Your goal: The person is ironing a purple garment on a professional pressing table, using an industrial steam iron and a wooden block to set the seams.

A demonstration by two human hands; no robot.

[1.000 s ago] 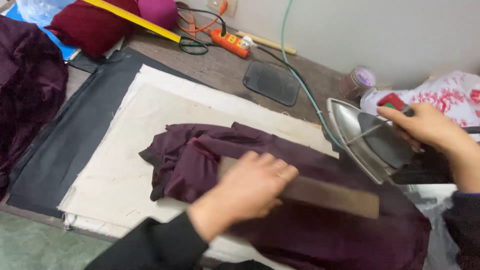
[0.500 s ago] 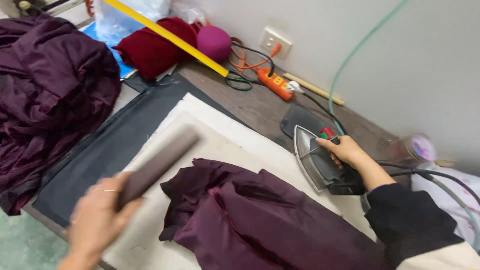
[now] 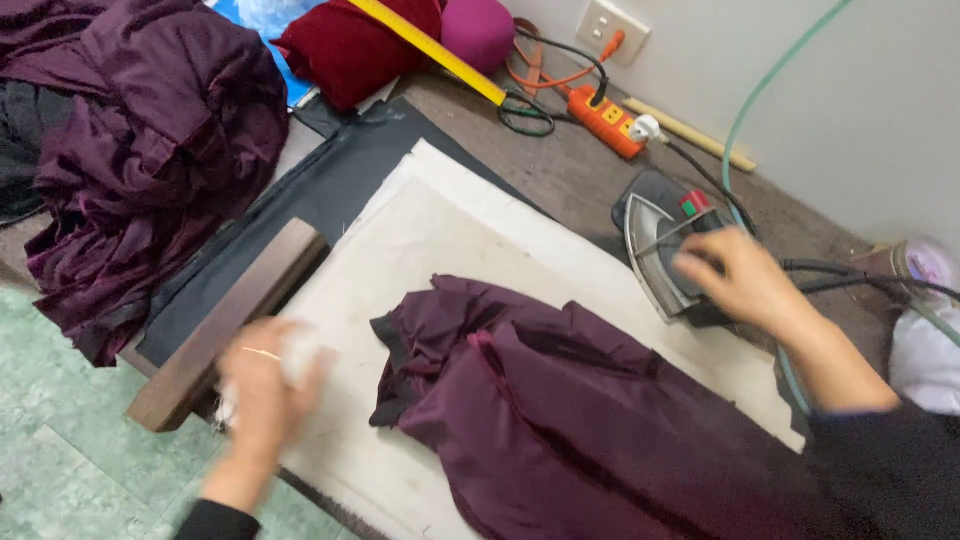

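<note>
1. Left hand (image 3: 265,395) is pretty blurred, can't tell its grip; long brown wooden block (image 3: 232,322) lies just left of the crumpled purple fabric garment (image 3: 560,410).
2. Right hand (image 3: 745,280) rests on the grey metal iron (image 3: 665,250) past the garment, fingers (image 3: 700,262) curled loosely over it.

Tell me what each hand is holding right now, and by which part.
The right hand grips the iron by its handle. The left hand, blurred, lies beside the wooden block; whether its fingers hold anything cannot be told.
</note>
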